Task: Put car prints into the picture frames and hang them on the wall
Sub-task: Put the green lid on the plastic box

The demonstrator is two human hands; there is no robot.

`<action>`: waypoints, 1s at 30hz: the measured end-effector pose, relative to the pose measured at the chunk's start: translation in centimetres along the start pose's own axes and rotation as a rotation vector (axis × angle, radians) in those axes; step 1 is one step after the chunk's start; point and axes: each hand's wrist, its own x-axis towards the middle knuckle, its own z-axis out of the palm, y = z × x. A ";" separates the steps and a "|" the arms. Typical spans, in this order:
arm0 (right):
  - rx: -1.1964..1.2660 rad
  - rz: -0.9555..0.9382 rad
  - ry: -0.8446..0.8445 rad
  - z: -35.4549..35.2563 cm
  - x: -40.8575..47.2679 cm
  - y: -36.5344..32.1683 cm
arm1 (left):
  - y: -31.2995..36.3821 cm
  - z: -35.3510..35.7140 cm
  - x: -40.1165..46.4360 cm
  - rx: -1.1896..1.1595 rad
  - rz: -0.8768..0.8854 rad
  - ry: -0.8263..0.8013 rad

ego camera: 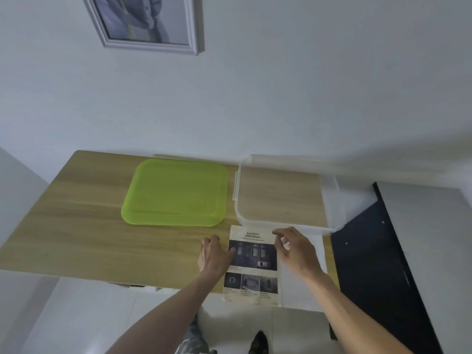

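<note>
Glossy rectangular car print (252, 264) on wood-grain table (76, 226), rounded green lid (176, 192)

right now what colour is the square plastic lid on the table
Translucent lime green square plastic lid, clearest in the head view.

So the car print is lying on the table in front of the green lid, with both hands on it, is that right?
Not quite. In the head view the car print lies in front of the clear box, beside the green lid. The left hand and right hand are on it.
</note>
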 end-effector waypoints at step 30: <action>0.120 0.810 -0.159 -1.5 -5.3 9.1 | 2.7 4.9 -3.7 -0.052 -0.207 -0.019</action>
